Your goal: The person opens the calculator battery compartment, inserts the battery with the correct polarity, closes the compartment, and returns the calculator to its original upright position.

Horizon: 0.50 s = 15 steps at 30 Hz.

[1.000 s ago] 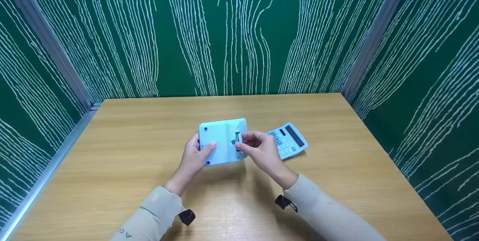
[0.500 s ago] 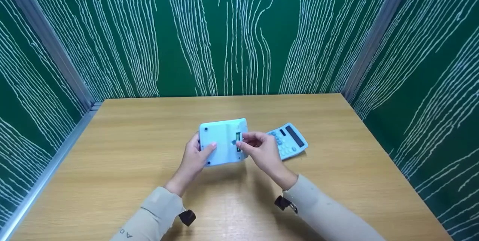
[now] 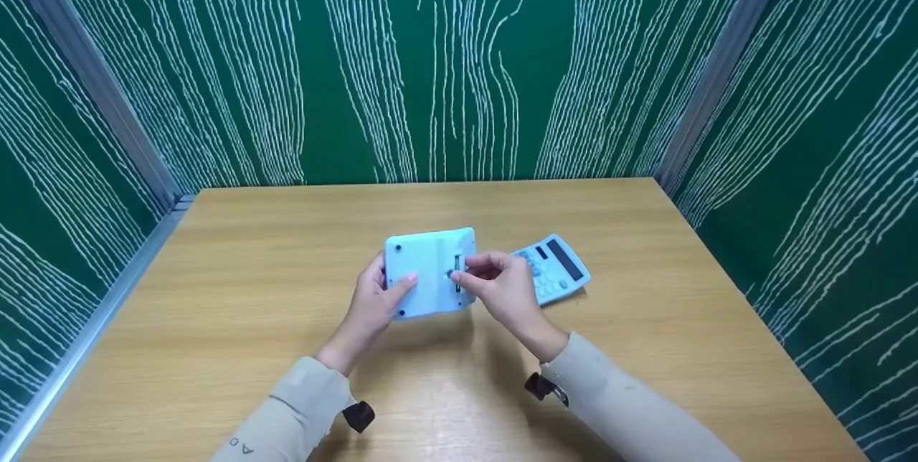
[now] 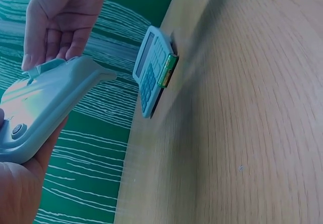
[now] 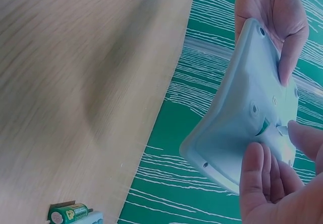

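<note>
A light blue calculator (image 3: 423, 275) is held up above the table with its back toward the head camera. My left hand (image 3: 374, 291) grips its left side, thumb on the back and fingers behind. At the opposite side, my right hand (image 3: 505, 288) pinches a small light blue battery cover (image 4: 44, 67) between thumb and fingers. That cover stands tilted at the battery slot (image 5: 263, 127), which shows as a dark and green gap in the back. The fingers of my right hand hide part of the slot.
A second light blue calculator (image 3: 561, 270) lies face up on the wooden table (image 3: 287, 232), just right of my right hand. Beside it lies a green battery (image 4: 167, 71), visible in both wrist views. Green walls with white lines stand behind the table.
The cover has come over more of the slot, so less green shows inside. The held calculator has shifted very slightly right. Both hands keep their grip.
</note>
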Tool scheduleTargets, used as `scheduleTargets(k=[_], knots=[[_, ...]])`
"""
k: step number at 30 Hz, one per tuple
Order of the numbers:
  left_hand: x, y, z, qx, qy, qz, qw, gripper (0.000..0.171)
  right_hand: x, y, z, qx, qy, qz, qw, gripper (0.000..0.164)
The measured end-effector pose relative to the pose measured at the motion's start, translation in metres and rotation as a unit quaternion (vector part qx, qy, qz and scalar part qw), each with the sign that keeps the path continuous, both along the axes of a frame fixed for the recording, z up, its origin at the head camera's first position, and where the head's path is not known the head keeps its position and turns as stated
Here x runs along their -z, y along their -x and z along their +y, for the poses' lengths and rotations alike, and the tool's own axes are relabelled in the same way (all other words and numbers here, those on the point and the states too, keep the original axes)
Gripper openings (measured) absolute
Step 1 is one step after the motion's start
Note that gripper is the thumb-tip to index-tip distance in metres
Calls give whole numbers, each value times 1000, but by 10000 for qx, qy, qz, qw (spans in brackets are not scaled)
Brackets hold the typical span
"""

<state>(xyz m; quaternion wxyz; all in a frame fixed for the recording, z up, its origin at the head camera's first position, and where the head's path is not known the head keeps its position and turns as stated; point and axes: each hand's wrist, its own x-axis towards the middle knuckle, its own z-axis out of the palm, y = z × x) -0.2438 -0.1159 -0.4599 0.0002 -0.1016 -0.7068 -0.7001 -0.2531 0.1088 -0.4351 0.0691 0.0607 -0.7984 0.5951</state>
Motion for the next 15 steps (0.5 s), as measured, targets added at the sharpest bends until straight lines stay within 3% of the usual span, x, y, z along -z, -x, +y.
scheduleTargets(k=[15], knots=[[0, -1, 2, 151, 28, -137, 9998, 63, 0, 1, -1, 162, -84, -224, 9996, 24]])
